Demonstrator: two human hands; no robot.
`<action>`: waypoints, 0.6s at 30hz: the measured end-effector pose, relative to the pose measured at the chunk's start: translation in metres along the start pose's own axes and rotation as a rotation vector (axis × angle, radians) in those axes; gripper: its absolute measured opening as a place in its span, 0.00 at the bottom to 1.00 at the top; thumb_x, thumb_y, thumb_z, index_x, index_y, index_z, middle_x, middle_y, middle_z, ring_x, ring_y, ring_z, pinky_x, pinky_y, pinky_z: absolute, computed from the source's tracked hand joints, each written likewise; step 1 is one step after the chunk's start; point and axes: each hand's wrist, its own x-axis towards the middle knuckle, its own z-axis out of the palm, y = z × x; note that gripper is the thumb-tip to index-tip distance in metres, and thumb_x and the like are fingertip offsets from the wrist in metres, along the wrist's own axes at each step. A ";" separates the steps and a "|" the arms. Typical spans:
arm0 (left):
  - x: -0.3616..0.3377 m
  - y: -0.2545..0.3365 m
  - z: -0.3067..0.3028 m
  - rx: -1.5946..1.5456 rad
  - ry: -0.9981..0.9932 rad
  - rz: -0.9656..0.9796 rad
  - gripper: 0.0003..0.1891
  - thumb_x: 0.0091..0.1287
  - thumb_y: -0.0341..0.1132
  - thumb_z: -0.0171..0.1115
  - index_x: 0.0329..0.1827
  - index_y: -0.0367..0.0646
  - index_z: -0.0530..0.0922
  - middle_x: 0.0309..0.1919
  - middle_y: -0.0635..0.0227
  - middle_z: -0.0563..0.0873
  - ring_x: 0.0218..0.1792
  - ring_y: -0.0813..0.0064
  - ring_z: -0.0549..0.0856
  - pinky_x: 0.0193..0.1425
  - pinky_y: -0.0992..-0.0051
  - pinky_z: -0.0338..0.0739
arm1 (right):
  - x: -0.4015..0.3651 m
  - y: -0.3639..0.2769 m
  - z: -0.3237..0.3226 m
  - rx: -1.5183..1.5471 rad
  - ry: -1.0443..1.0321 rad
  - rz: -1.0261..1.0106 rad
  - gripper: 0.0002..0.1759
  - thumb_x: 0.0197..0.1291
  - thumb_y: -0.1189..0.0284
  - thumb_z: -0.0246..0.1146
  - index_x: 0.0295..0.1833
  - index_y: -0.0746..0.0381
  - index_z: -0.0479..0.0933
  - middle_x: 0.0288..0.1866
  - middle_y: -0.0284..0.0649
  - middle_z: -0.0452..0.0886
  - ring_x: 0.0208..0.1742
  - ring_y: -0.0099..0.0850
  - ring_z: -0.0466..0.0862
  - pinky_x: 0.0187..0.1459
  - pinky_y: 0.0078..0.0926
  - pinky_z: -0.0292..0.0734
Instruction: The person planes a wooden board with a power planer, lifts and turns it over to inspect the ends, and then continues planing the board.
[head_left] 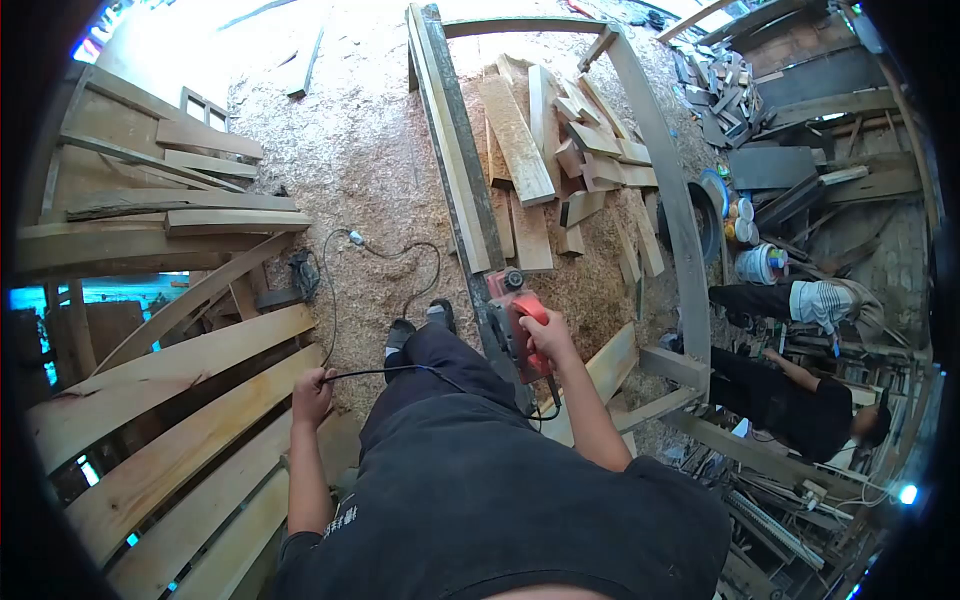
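My right hand (548,338) is wrapped round the handle of a red electric planer (507,303). The planer sits on a long narrow beam (458,170), at the end of a pale strip of wood. Out to the left, my left hand (311,395) is closed on the black power cord (388,371). From there the cord stretches across my legs to the rear of the planer. The planer's underside is hidden.
Cut wood blocks (575,150) lie heaped right of the beam, inside a timber frame (660,130). Long boards (190,420) lean at left. Shavings cover the floor (340,180), where a cable loops. A person in black (800,405) stands at right near a white bucket (757,264).
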 end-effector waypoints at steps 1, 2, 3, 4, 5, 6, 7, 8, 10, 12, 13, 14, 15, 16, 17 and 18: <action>0.003 -0.004 0.003 -0.009 0.009 0.028 0.21 0.76 0.40 0.67 0.27 0.36 0.73 0.22 0.52 0.74 0.27 0.52 0.76 0.33 0.57 0.69 | -0.002 0.002 0.003 0.012 0.004 -0.012 0.17 0.63 0.62 0.71 0.49 0.64 0.85 0.26 0.35 0.83 0.22 0.25 0.84 0.26 0.30 0.78; 0.003 -0.008 0.004 -0.017 0.016 0.056 0.22 0.77 0.41 0.67 0.26 0.36 0.72 0.22 0.52 0.74 0.26 0.52 0.76 0.33 0.57 0.68 | -0.004 0.003 0.006 0.024 0.008 -0.021 0.18 0.63 0.61 0.71 0.49 0.64 0.85 0.26 0.36 0.84 0.23 0.26 0.84 0.26 0.30 0.79; 0.003 -0.005 0.003 -0.011 0.012 0.053 0.22 0.77 0.41 0.67 0.26 0.36 0.72 0.22 0.52 0.74 0.26 0.52 0.76 0.33 0.57 0.68 | -0.002 0.008 0.008 0.029 0.005 -0.016 0.18 0.63 0.61 0.71 0.49 0.64 0.85 0.26 0.36 0.84 0.23 0.26 0.84 0.26 0.30 0.79; 0.004 -0.002 0.005 0.004 0.007 0.039 0.22 0.76 0.40 0.67 0.26 0.36 0.72 0.22 0.52 0.74 0.26 0.52 0.76 0.33 0.57 0.68 | 0.000 0.011 0.010 -0.001 0.007 0.001 0.19 0.62 0.60 0.71 0.49 0.64 0.85 0.26 0.37 0.85 0.24 0.27 0.85 0.27 0.31 0.80; 0.005 0.002 0.005 0.019 0.002 0.026 0.22 0.76 0.40 0.67 0.26 0.36 0.71 0.22 0.52 0.74 0.26 0.52 0.75 0.32 0.57 0.67 | 0.003 0.015 0.011 -0.030 0.011 0.017 0.20 0.62 0.59 0.71 0.50 0.65 0.85 0.27 0.38 0.85 0.24 0.27 0.86 0.28 0.31 0.81; 0.004 0.002 0.006 0.022 -0.003 0.028 0.22 0.76 0.40 0.67 0.26 0.36 0.71 0.22 0.52 0.74 0.26 0.52 0.75 0.32 0.57 0.67 | 0.003 0.017 0.011 -0.026 0.013 0.021 0.20 0.62 0.59 0.71 0.50 0.65 0.85 0.27 0.38 0.85 0.24 0.27 0.86 0.28 0.31 0.81; 0.003 0.002 0.008 0.028 -0.014 0.028 0.22 0.76 0.40 0.68 0.26 0.37 0.71 0.22 0.52 0.74 0.26 0.52 0.75 0.33 0.57 0.67 | 0.003 0.018 0.011 -0.060 0.015 0.007 0.21 0.62 0.58 0.71 0.51 0.65 0.85 0.27 0.39 0.86 0.25 0.28 0.86 0.29 0.31 0.81; 0.002 0.003 0.010 0.032 -0.023 0.028 0.22 0.75 0.40 0.68 0.26 0.37 0.71 0.22 0.52 0.73 0.27 0.52 0.75 0.33 0.57 0.68 | 0.004 0.020 0.011 -0.096 0.017 -0.008 0.22 0.61 0.57 0.71 0.51 0.65 0.85 0.27 0.39 0.86 0.25 0.28 0.86 0.30 0.31 0.82; 0.000 0.004 0.012 0.040 -0.024 0.050 0.22 0.75 0.39 0.68 0.26 0.37 0.72 0.22 0.52 0.73 0.27 0.52 0.76 0.33 0.57 0.68 | 0.003 0.021 0.013 -0.087 0.035 -0.033 0.19 0.62 0.61 0.71 0.49 0.66 0.84 0.26 0.38 0.85 0.23 0.27 0.85 0.27 0.30 0.80; -0.003 0.007 0.014 0.049 -0.024 0.070 0.21 0.75 0.39 0.68 0.26 0.37 0.72 0.21 0.52 0.73 0.27 0.52 0.76 0.33 0.57 0.68 | 0.001 0.022 0.014 -0.080 0.051 -0.059 0.16 0.63 0.64 0.71 0.46 0.67 0.84 0.24 0.36 0.83 0.21 0.25 0.83 0.25 0.29 0.78; -0.004 0.010 0.015 0.050 -0.018 0.065 0.21 0.75 0.39 0.68 0.26 0.37 0.72 0.22 0.52 0.73 0.27 0.52 0.76 0.34 0.57 0.69 | 0.001 0.022 0.015 -0.073 0.056 -0.049 0.16 0.63 0.63 0.71 0.46 0.66 0.84 0.24 0.36 0.83 0.21 0.25 0.83 0.25 0.29 0.78; -0.004 0.012 0.016 0.052 -0.010 0.061 0.21 0.75 0.38 0.68 0.26 0.37 0.72 0.22 0.52 0.73 0.27 0.52 0.76 0.34 0.58 0.69 | 0.001 0.022 0.015 -0.066 0.061 -0.041 0.16 0.63 0.63 0.71 0.45 0.66 0.84 0.24 0.36 0.84 0.20 0.25 0.83 0.25 0.29 0.78; -0.004 0.014 0.017 0.053 -0.008 0.059 0.21 0.75 0.38 0.68 0.26 0.37 0.72 0.22 0.52 0.73 0.27 0.52 0.76 0.34 0.58 0.69 | 0.000 0.021 0.015 -0.066 0.059 -0.043 0.16 0.63 0.63 0.71 0.45 0.66 0.84 0.24 0.36 0.84 0.20 0.25 0.83 0.25 0.29 0.78; -0.003 0.016 0.018 0.048 0.006 0.069 0.20 0.75 0.38 0.68 0.26 0.37 0.72 0.22 0.52 0.74 0.27 0.52 0.76 0.34 0.58 0.69 | -0.001 0.020 0.015 -0.044 0.065 -0.053 0.16 0.63 0.63 0.72 0.44 0.66 0.84 0.24 0.36 0.84 0.20 0.25 0.83 0.25 0.29 0.78; -0.004 0.017 0.019 0.044 0.020 0.078 0.20 0.74 0.38 0.68 0.26 0.37 0.73 0.22 0.51 0.74 0.27 0.52 0.76 0.33 0.58 0.69 | -0.002 0.019 0.015 -0.021 0.071 -0.061 0.16 0.63 0.62 0.72 0.44 0.66 0.84 0.24 0.36 0.83 0.20 0.25 0.83 0.25 0.29 0.78; -0.004 0.019 0.020 0.046 0.021 0.074 0.20 0.74 0.38 0.68 0.26 0.37 0.73 0.22 0.51 0.74 0.27 0.52 0.76 0.33 0.58 0.69 | 0.004 0.020 0.015 -0.021 0.066 -0.061 0.16 0.63 0.62 0.72 0.44 0.66 0.84 0.24 0.36 0.83 0.20 0.25 0.83 0.25 0.29 0.78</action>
